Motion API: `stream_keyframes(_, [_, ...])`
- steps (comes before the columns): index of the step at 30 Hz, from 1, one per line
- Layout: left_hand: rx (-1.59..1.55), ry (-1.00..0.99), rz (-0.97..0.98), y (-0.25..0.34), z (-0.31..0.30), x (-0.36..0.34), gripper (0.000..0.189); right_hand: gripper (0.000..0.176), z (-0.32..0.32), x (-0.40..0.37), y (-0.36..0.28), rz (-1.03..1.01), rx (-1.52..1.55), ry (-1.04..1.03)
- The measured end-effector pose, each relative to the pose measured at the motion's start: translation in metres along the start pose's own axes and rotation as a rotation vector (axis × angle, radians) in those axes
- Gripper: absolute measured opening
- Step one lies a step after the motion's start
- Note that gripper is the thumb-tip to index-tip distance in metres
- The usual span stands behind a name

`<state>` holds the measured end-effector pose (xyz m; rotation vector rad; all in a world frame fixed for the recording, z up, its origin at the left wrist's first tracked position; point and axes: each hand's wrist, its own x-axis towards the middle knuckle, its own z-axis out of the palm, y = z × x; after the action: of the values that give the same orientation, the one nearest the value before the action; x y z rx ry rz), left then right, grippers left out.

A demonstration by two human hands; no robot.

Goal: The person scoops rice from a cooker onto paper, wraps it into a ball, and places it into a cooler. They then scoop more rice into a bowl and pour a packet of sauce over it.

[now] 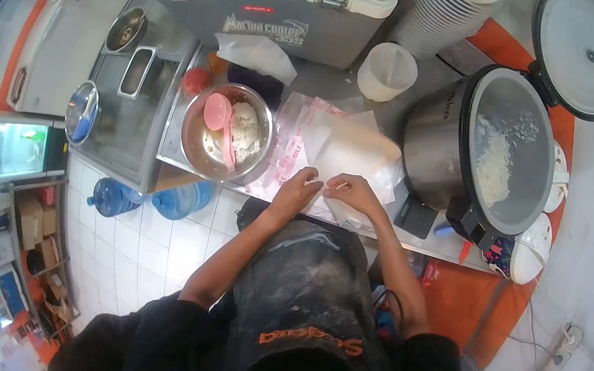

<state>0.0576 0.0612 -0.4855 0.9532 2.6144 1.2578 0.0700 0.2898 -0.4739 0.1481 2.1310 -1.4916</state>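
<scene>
My left hand and my right hand are close together at the counter's front edge. Their fingertips pinch the near edge of white paper sheets, which lie over pink-printed wrappers. Left of the sheets stands a steel bowl with cooked rice and a pink scoop in it. To the right is a large rice cooker, its lid up and some rice inside.
A grey cooler stands at the back, beside stacked white tubs and a single white tub. A red round object lies behind the bowl. Blue water bottles stand on the floor.
</scene>
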Motion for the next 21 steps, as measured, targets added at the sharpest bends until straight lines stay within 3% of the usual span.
stream_keyframes(5, [0.001,0.064,-0.051,0.009,0.009,-0.003,0.024,0.029,-0.008,0.000,0.004,-0.067,0.004,-0.102])
stream_keyframes(8, [0.027,0.078,-0.057,0.011,0.012,-0.006,0.024,0.023,-0.012,0.003,0.007,0.025,0.028,-0.153])
stream_keyframes(10, [0.031,0.095,-0.063,0.010,0.017,-0.007,0.022,0.024,-0.011,0.007,0.017,-0.097,0.080,-0.157])
stream_keyframes(16, [0.046,0.132,-0.068,0.015,0.018,-0.004,0.017,0.037,-0.007,-0.002,0.009,-0.139,0.069,-0.107])
stream_keyframes(21, [0.040,0.147,-0.102,0.016,0.021,-0.003,0.017,0.036,-0.001,-0.003,0.021,-0.173,0.118,-0.111])
